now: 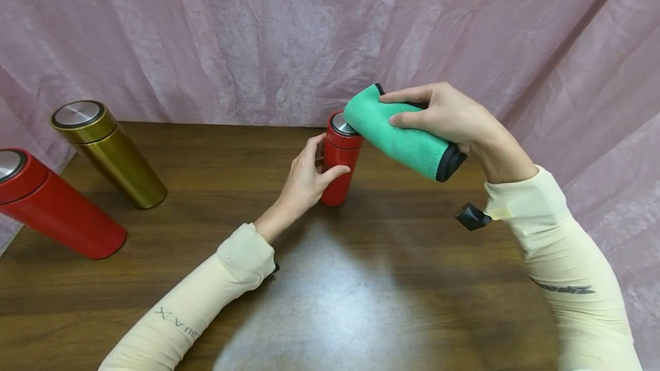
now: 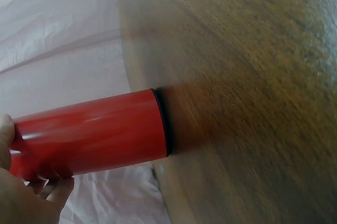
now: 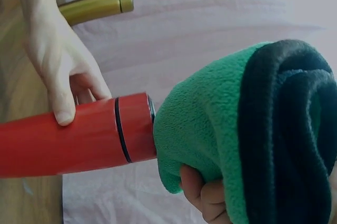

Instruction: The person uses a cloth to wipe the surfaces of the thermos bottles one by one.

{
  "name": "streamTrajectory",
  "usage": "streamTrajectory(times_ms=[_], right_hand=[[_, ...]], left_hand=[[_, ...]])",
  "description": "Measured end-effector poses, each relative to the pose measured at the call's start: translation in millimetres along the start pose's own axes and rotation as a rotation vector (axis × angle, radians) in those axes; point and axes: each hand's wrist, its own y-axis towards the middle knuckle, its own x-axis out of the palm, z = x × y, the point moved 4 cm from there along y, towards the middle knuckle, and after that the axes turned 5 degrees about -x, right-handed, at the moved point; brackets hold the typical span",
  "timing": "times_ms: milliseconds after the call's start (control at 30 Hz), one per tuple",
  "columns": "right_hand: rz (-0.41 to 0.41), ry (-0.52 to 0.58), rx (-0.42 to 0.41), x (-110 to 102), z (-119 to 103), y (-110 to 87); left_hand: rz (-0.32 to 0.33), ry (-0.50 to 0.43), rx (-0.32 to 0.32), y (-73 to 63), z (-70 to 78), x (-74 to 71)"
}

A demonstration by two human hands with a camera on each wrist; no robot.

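A small red thermos [image 1: 340, 156] with a silver-topped lid stands upright near the back of the table. My left hand [image 1: 308, 173] grips its side, thumb across the front and fingers behind; the left wrist view shows the thermos base [image 2: 158, 124] on the wood. In my right hand [image 1: 448, 113] is a folded green cloth [image 1: 397, 130] with black edging, held between thumb and fingers. One end of the cloth overlaps the thermos lid in the head view. From the right wrist, the cloth [image 3: 205, 108] sits right at the lid's top [image 3: 138, 124].
To the left stand a gold thermos [image 1: 116, 156] and a larger red thermos [image 1: 62, 210], the latter cut by the frame edge. A pink curtain [image 1: 258, 33] hangs behind the wooden table [image 1: 412, 296]. A black piece [image 1: 471, 216] sticks out from my right cuff.
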Motion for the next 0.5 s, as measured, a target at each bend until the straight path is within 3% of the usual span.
streamTrajectory(times_ms=[233,500], right_hand=[[-0.003,-0.026,-0.060,9,-5,-14.7],[-0.009,-0.072,-0.074,13,-20,-6.4]], left_hand=[[-0.007,0.001,-0.003,-0.5,0.0,0.2],[-0.017,0.003,-0.001,-0.4,0.4,-0.3]])
